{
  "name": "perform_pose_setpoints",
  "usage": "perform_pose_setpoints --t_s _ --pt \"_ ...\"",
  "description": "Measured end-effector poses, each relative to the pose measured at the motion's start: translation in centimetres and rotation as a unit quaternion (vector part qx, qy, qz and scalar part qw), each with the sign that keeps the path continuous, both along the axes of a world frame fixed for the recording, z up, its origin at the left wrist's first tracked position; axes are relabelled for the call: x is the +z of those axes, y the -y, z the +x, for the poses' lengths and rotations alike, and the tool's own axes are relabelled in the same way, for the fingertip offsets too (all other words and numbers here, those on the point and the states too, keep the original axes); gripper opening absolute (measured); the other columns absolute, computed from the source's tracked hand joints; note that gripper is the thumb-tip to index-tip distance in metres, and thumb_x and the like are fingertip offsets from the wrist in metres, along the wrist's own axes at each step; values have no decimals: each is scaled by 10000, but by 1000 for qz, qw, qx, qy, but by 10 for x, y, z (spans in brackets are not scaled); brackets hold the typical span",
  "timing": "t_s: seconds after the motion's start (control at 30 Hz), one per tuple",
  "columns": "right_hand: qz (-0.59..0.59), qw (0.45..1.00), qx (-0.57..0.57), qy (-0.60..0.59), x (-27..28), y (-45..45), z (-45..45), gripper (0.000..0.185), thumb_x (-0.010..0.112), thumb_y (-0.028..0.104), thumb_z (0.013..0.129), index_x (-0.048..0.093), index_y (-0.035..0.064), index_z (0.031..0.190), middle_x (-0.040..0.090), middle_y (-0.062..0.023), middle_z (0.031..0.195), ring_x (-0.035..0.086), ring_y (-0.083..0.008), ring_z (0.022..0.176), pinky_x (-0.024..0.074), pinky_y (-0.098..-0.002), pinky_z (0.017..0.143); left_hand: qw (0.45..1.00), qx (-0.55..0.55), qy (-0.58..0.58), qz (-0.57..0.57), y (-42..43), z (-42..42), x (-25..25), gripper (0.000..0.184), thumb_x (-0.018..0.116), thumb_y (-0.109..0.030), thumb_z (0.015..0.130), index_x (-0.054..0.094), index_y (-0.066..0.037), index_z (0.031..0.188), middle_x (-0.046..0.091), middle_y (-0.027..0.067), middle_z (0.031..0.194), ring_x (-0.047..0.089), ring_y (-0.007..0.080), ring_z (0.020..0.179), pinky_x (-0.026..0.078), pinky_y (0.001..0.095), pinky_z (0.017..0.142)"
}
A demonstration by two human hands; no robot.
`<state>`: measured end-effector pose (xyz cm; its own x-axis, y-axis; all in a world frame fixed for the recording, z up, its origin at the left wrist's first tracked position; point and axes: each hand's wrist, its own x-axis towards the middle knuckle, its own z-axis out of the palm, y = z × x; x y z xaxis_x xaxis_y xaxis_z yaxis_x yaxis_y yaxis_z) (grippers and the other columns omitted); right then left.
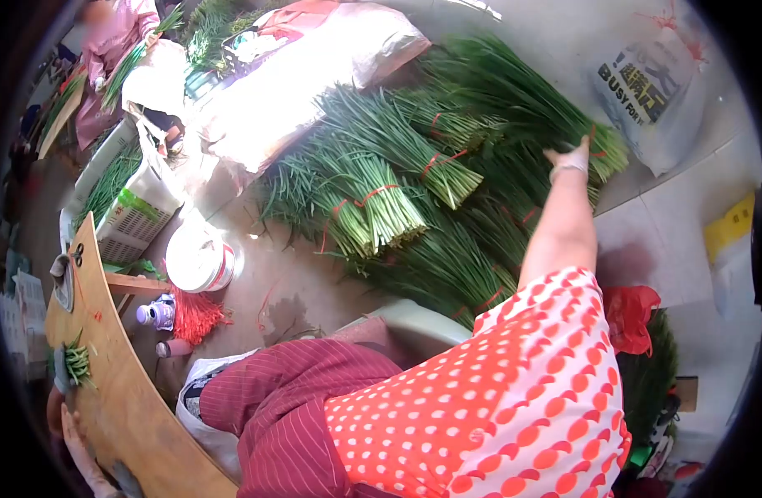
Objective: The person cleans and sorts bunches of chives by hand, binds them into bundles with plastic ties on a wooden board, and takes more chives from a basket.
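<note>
My right hand [571, 158], in a thin pale glove, is at the end of an outstretched arm and grips a large bundle of garlic chives [522, 91] near its cut ends. A red tie binds that bundle, and its leaves are smeared by motion. Several more tied bundles lie piled on the floor beside it, among them a chive bundle [389, 207] with pale stalks facing me and another chive bundle [443, 170]. My left hand is out of the picture.
A wooden table [127, 373] at left holds loose green stalks [78, 361] and scissors [78, 253]; another person's hands rest there. A white bucket [196, 256], red ties [196, 315] and a plastic crate [132, 224] stand nearby. A white plastic bag [651, 104] is at right.
</note>
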<state>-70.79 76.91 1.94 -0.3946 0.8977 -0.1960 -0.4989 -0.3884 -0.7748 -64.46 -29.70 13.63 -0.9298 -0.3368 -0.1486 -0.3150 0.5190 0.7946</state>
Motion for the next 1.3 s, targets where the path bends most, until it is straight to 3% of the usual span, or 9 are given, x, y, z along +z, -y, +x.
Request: perform_pose_setpoints --t_s 0.03,0.07,0.2,0.37,0.7,0.8,1.0,1.13,1.3 --pt "-186 977 -66 76 4 -7 -5 844 544 467 854 68 96 1445 175 -136 1481 151 -375 1360 140 -560 1076 1000 9 -8 -3 8 -1 0 532 432 -388 935 420 -7 1306 456 127 1312 429 256 1191 322 356 1010" --pt "-144 985 -21 91 -14 -12 -6 823 528 435 876 58 60 1438 147 -160 1485 157 -344 1368 150 -538 1083 1000 13 -6 -4 10 -2 -3 532 432 -388 935 420 -7 1306 456 127 1312 429 256 1191 322 356 1010" --pt "-31 969 191 156 -104 47 -48 369 519 334 895 516 107 1186 594 -53 1176 574 -227 1041 418 -413 874 996 56 48 50 16 37 -44 489 509 -295 925 418 -62 1345 504 54 1142 484 157 984 393 262 871" --pt "72 921 343 171 -124 216 -145 244 530 201 904 593 77 1105 646 -5 894 583 -81 739 433 -219 609 989 140 9 -36 -69 108 -45 530 555 -266 906 399 -14 1346 513 56 1239 524 133 996 396 238 896" --pt "423 551 715 77 -60 612 -220 232 572 133 864 643 14 1050 648 -44 973 566 -101 861 449 -242 814 949 302 74 -58 -128 279 -113 554 558 -260 898 383 28 1338 469 144 1310 445 215 1200 323 309 1017" --pt "648 413 640 10 -57 719 -216 250 587 178 852 645 122 1089 652 -100 1047 625 -198 925 455 -299 841 921 388 47 -6 -151 311 -126 540 562 -243 900 391 35 1329 485 149 1287 463 215 1177 340 314 1004" --pt "754 355 533 -145 -64 896 -210 332 551 222 831 599 152 1152 522 -165 1241 499 -345 1129 413 -398 939 872 484 -45 55 -180 330 -145 507 572 -202 893 411 24 1317 474 157 1294 469 227 1164 365 330 982" --pt "850 293 430 -82 -81 936 -199 357 541 299 822 572 162 1149 467 -159 1295 488 -361 1133 395 -460 939 930 274 98 -223 -203 286 -157 601 573 -313 849 382 -48 1353 336 236 1388 297 377 1302 230 445 1069" --pt "914 190 355 -46 -55 932 -153 294 495 250 827 615 72 1027 609 -115 1032 594 -256 938 439 -421 764 871 281 227 -333 -143 303 -188 672 523 -366 847 282 -88 1409 231 197 1458 210 409 1333 164 483 1090"
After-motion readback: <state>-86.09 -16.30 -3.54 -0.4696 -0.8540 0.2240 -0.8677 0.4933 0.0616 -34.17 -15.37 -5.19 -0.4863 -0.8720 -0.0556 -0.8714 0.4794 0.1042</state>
